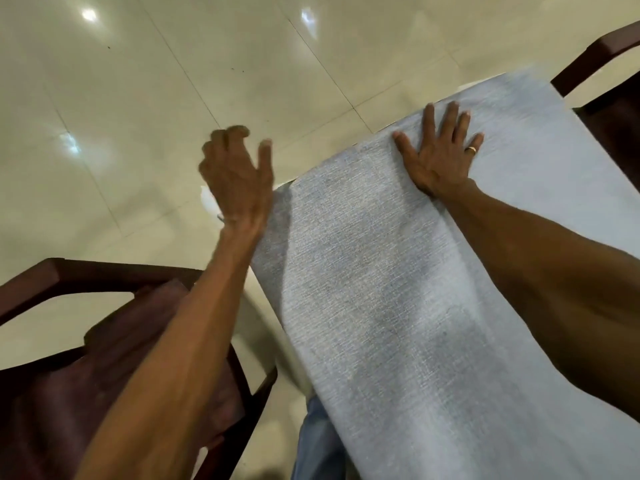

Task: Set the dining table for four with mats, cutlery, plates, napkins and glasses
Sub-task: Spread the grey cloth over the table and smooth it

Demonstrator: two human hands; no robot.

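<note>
The right hand [440, 157] lies flat with its fingers spread on one pale blue-grey cloth [398, 289], a ring on one finger, gripping nothing. The left hand [239, 174] hangs blurred beside the cloth's left edge, fingers loosely curled around nothing. Two dark wooden chairs show: one [62, 358] lower left, one [609, 64] upper right, on a glossy tiled floor [138, 98].
</note>
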